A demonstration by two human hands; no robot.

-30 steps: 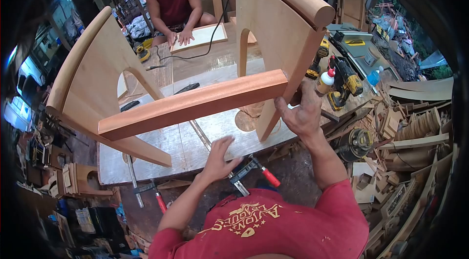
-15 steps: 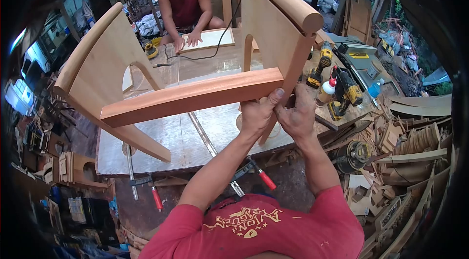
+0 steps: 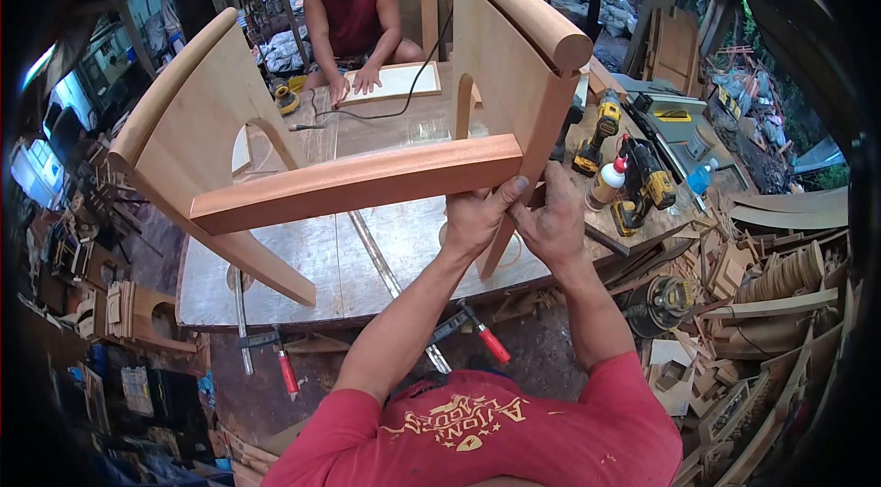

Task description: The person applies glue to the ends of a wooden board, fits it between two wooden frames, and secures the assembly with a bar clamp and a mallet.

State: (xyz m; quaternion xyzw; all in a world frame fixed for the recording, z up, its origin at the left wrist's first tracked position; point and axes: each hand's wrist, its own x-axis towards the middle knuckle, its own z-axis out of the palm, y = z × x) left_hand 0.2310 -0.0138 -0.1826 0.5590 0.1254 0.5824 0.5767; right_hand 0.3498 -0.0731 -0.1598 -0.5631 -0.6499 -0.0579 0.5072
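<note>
A wooden chair frame [image 3: 367, 177] stands on the bench, its curved front rail joining two side panels. The left side panel [image 3: 197, 111] and the right side panel [image 3: 503, 55] both carry rounded armrests on top. My left hand [image 3: 479, 219] is closed under the rail's right end, thumb up against the right front leg. Pressed to the same leg from the other side, my right hand [image 3: 556, 221] has its fingers wrapped round behind it, partly hidden. The two hands nearly touch at the thumbs, just below the joint.
Across the bench [image 3: 303, 268], a co-worker [image 3: 353, 19] rests both hands by a white framed panel [image 3: 401, 81]. Cordless drills [image 3: 601, 134], a glue bottle [image 3: 607, 182] and a sander [image 3: 286, 100] lie about. Bar clamps [image 3: 486, 340] jut from the front edge; wood offcuts pile at right.
The right side panel's top and both hands have shifted slightly left in view. My grip on the leg is the same. The co-worker's hands have hardly moved.
</note>
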